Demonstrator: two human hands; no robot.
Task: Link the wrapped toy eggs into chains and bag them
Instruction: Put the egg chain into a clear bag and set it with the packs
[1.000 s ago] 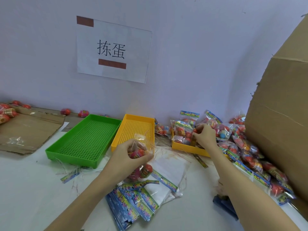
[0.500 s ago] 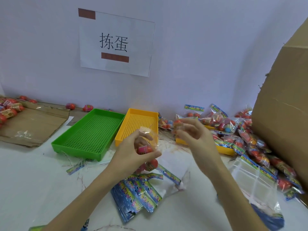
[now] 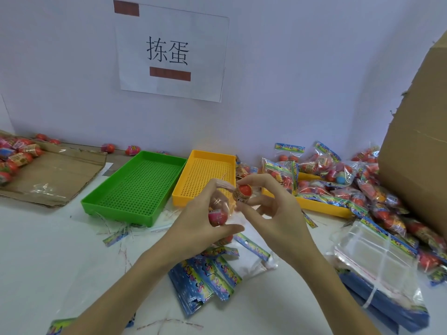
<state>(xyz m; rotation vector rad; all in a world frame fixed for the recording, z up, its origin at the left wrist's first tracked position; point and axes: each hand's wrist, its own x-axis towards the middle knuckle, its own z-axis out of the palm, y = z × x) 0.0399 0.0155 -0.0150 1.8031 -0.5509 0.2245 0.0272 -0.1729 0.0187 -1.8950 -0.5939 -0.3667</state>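
Right hand (image 3: pixel 273 211) pinches orange egg (image 3: pixel 243 193) at fingertips; left hand (image 3: pixel 205 223) grips bagged pink egg (image 3: pixel 217 217).

One legible text is present: a white paper sheet (image 3: pixel 171 53) fixed to the pale wall carries two large black printed Chinese characters, "拣蛋". Two brown rectangular strips on the same sheet bear no readable marks. Printing on the colourful header cards of the clear bags (image 3: pixel 289 147) and on the egg wrappers is too small and blurred to read.
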